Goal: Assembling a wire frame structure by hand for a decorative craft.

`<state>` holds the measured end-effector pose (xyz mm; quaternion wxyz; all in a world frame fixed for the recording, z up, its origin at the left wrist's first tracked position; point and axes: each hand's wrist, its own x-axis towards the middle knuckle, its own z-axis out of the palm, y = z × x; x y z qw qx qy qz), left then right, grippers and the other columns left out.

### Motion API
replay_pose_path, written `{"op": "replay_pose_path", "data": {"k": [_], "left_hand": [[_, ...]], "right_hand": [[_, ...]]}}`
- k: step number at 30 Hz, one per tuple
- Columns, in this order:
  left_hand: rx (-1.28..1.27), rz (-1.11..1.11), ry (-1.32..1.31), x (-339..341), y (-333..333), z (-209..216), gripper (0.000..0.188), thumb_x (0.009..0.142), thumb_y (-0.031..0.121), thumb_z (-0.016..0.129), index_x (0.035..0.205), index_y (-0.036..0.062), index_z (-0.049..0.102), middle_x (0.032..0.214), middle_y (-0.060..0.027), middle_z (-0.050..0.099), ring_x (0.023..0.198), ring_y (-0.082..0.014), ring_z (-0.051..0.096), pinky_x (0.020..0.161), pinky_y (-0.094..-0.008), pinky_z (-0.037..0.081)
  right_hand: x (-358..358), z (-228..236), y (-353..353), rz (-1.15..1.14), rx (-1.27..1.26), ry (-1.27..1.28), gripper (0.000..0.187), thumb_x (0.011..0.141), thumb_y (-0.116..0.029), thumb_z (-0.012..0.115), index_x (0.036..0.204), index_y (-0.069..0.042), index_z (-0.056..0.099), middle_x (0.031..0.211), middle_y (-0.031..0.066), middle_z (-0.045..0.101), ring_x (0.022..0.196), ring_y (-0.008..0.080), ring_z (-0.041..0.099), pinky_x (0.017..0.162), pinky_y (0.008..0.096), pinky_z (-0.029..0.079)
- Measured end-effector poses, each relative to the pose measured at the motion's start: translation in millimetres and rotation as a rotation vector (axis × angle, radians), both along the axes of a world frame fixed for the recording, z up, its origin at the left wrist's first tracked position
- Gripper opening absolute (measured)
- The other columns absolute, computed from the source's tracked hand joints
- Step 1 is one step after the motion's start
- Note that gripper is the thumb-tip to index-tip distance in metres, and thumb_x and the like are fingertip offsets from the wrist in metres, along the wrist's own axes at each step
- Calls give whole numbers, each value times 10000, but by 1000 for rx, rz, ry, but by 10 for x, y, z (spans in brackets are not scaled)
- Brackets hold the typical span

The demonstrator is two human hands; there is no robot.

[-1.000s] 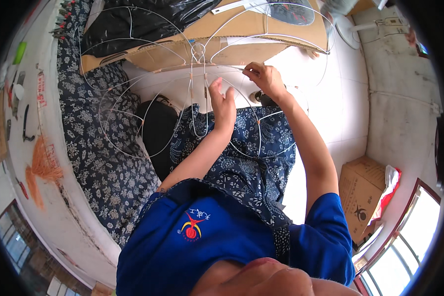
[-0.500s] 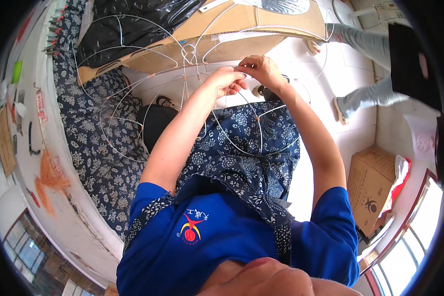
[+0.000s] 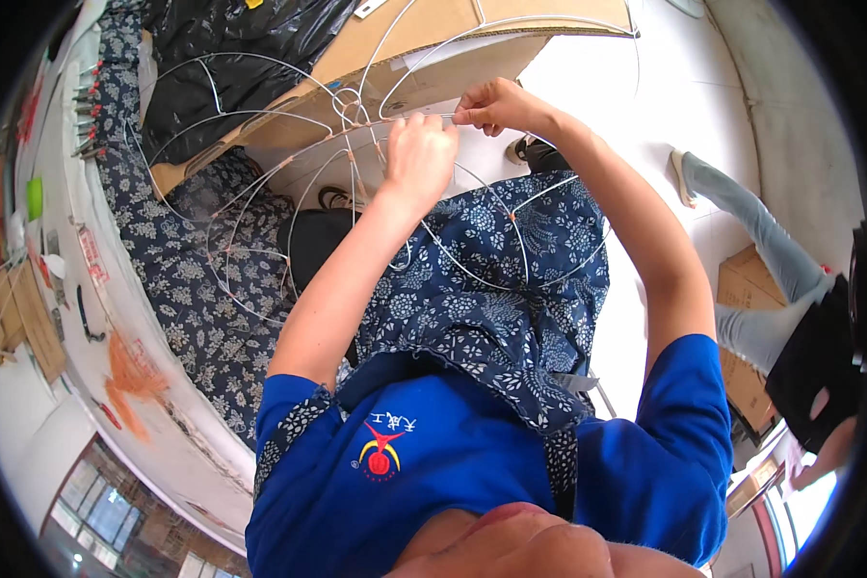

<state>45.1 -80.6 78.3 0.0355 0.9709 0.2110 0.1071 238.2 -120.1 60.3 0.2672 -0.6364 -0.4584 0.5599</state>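
Note:
A large frame of thin white wire [image 3: 353, 123], bent into petal-like loops with copper-coloured wraps at its joints, spreads across my lap and the cardboard in front. With its back toward me, my left hand [image 3: 421, 159] is curled closed on a wire near the frame's middle. Just to its right, my right hand [image 3: 501, 108] pinches the same wire between thumb and fingertips. The two hands are close together but apart. My left fingertips are hidden behind the knuckles, and whatever small piece may lie in the right pinch cannot be made out.
A dark blue floral apron [image 3: 462, 318] covers my lap. Ahead stands a cardboard box [image 3: 395, 91], with black plastic sheeting [image 3: 250, 72] beside it. Patterned cloth [image 3: 193, 289] hangs along the white ledge at left. At right, a person in pale jeans [image 3: 766, 226] stands near another carton [image 3: 749, 279].
My left hand has turned over, its back now upward and its fingers curled on the wire. The right hand has shifted slightly up. At right, the other person has moved nearer.

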Motion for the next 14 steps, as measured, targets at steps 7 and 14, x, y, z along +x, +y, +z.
{"op": "replay_pose_path", "data": {"k": [7,14], "left_hand": [[-212,14,90,50,23,-80,151,774,160,588,797,55,694,744,-128,653,745,-308,640,708,-432,488],[-369,209,208,110,9,-138,208,776,212,581,821,49,700,750,-179,659,734,-353,653,699,-456,517]], "right_hand": [[104,106,235,146,-364,156,517,921,-495,488,946,-9,662,822,69,635,712,163,603,653,299,518],[70,-75,404,317,-528,214,486,906,-461,488,940,-5,655,878,90,647,749,180,591,685,332,503]]}}
